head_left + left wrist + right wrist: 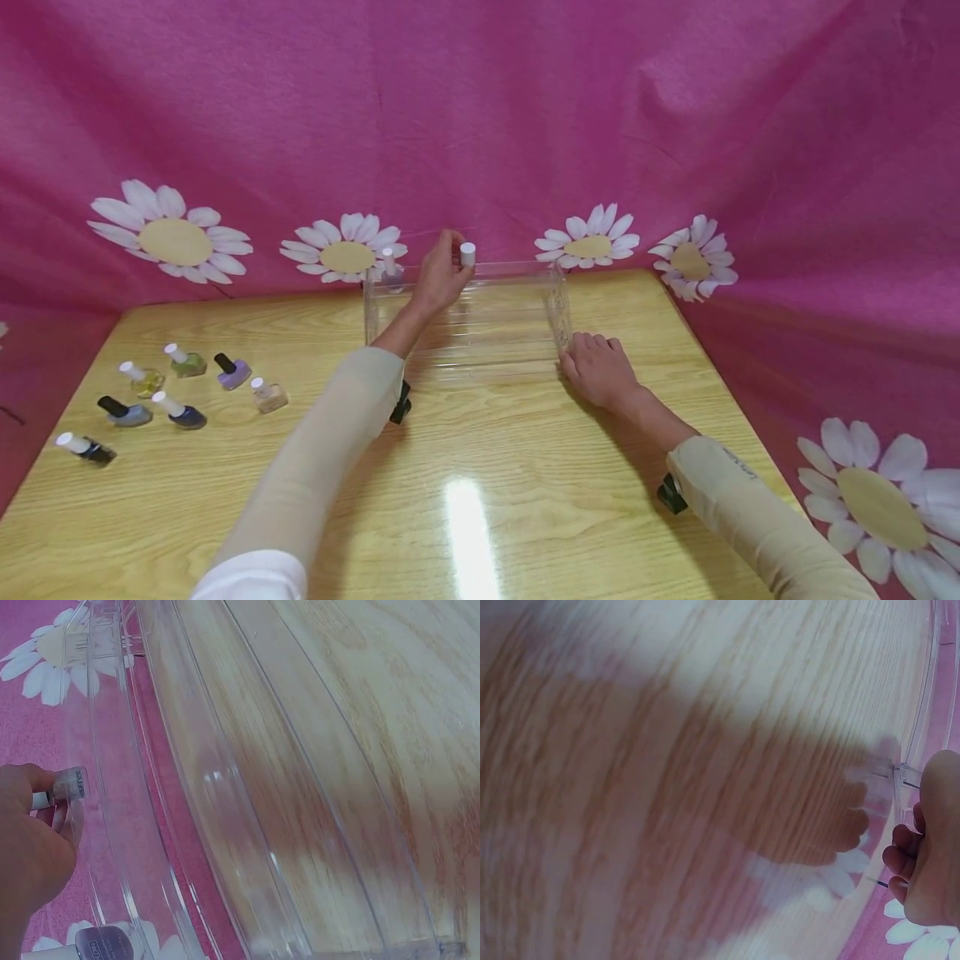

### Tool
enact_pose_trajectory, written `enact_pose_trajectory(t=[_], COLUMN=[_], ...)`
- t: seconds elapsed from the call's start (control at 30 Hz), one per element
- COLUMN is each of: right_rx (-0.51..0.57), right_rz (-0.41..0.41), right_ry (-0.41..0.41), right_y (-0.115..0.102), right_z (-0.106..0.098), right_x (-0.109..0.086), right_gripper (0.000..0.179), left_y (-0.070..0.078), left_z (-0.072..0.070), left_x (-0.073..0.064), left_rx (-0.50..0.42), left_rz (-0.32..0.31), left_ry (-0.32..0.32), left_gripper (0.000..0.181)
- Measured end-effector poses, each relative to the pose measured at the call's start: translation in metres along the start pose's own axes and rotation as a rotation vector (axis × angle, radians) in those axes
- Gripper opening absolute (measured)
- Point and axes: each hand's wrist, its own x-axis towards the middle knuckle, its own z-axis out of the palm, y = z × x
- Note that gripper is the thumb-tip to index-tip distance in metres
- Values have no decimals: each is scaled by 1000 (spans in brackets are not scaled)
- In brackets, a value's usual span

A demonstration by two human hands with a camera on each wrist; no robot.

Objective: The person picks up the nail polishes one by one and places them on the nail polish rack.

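A clear stepped plastic rack (517, 337) stands at the back of the table. At its top back row my left hand (442, 275) pinches a small nail polish bottle by its white cap (467, 254); pale lettering on the clear bottle (71, 783) shows in the left wrist view. Left of that hand, a greyish-purple nail polish bottle (106, 943) with a white cap stands in the same row. My right hand (600, 369) grips the rack's right front corner, its fingers curled at the edge in the right wrist view.
Several nail polish bottles stand on the table's left side, among them a lilac one (234, 375), a green one (189, 364) and a beige one (270, 397). A pink flowered cloth (480, 125) hangs behind the wooden table (570, 517).
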Motion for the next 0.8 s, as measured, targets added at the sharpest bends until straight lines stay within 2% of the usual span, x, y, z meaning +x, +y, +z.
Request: enact_pose_trajectory(t=[0.4,0.8], right_rx=[-8,0], right_rz=[-5,9], right_ry=[-5,-22], right_y=[0,0], right_z=[0,1], right_x=[-1,1], right_gripper=[30,31], left_y=[0,0], left_z=[-4,-5], left_x=[-4,-3], left_rx=[80,116], left_rz=[35,-4], left_ry=[-10,-39], left_gripper=[35,38])
